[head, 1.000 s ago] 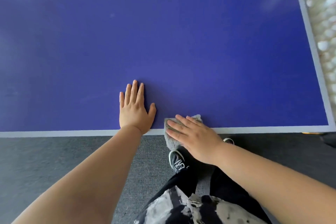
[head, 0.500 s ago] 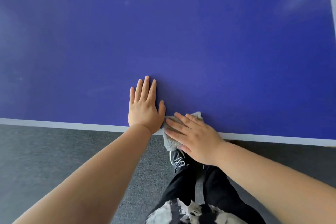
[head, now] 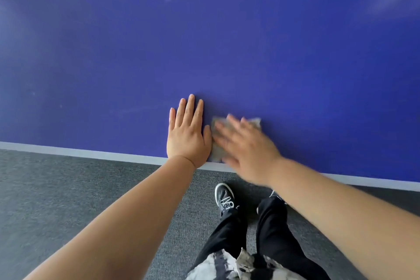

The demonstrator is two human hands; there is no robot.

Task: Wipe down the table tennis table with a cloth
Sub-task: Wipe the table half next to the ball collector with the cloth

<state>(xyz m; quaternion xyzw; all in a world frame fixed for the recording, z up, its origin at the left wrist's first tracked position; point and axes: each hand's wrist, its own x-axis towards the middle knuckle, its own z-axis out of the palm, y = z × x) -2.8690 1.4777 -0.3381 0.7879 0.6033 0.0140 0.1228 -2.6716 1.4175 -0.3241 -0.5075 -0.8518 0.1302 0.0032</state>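
Left hand (head: 185,134) flat on table (head: 227,41), right hand (head: 247,150) atop grey cloth (head: 217,153)

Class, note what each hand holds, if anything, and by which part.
The left hand holds nothing, flat on the table. The right hand presses flat on the middle of the grey cloth.

Right hand (head: 246,150), now motion-blurred, sits farther onto the blue table (head: 227,41) than a second ago, cloth (head: 217,153) beneath it no longer draping over the near edge, touching the left hand (head: 186,134).
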